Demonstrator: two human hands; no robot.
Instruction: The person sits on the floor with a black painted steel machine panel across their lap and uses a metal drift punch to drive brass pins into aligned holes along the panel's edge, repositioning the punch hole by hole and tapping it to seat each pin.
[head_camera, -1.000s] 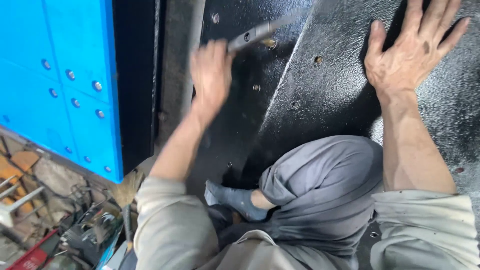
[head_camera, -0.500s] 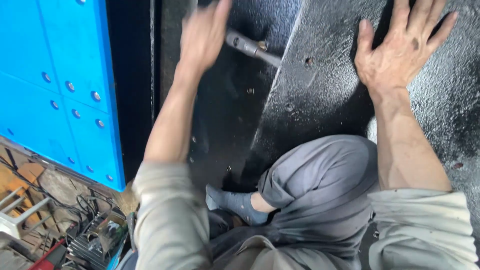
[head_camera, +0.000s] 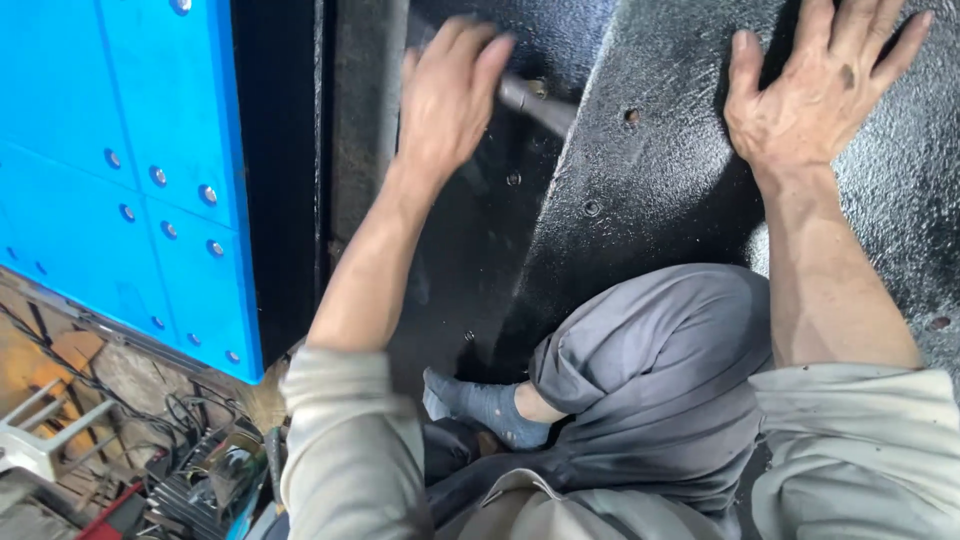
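Note:
My left hand (head_camera: 450, 95) is raised against the dark recessed metal face and grips a grey metal tool handle (head_camera: 540, 105) that pokes out to the right of my fingers, beside a bolt hole. The tool's working end is hidden behind my hand. My right hand (head_camera: 815, 85) lies flat, fingers spread, on the black rough-coated metal plate (head_camera: 650, 200). My bent knee in grey trousers (head_camera: 650, 370) and a foot in a grey sock (head_camera: 485, 405) rest low on the plate.
Blue panels (head_camera: 130, 170) studded with round bolt heads stand at the left. Below them at the lower left lie tangled cables and metal scrap (head_camera: 120, 470). Several small holes dot the black plate.
My left hand has swung the tool from pointing up and right to angled down and right, moving up then slightly back. My right hand has stayed flat on the plate.

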